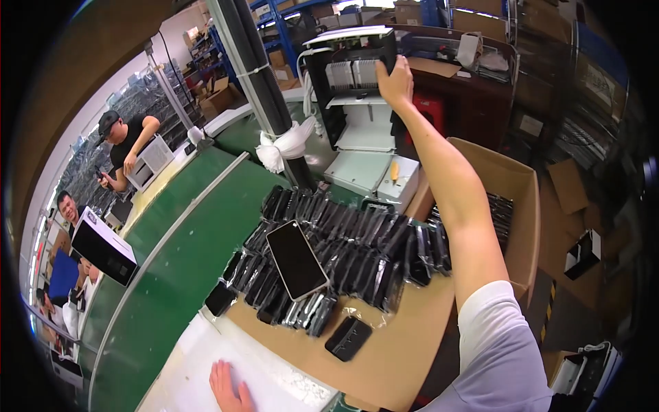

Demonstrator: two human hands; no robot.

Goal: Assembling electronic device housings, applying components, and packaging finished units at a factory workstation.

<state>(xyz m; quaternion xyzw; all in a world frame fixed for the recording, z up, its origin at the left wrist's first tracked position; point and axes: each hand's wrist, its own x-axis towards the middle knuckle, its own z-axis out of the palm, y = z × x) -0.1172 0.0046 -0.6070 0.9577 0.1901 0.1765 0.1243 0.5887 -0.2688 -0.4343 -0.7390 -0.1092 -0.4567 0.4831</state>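
Observation:
My right arm reaches far forward, and my right hand (396, 82) has closed on the upper right edge of a black and white device housing (335, 129). The housing stands upright with its inside showing, pale ribbed parts within. Near the lower edge my left hand (228, 388) lies with fingers stretched on a white foam pad (185, 364), holding nothing. Many black plastic pieces in clear bags (371, 254) are heaped in rows on a brown cardboard sheet (405, 329). A smartphone (296, 259) rests on the heap. In front of it lies a single black plastic piece (349, 338).
A green conveyor belt (171, 275) runs along the left, with a dark metal post (257, 75) beyond. On the right stands an open cardboard box (525, 206) with more black pieces. Two co-workers (127, 141) handle white and black housings across the belt.

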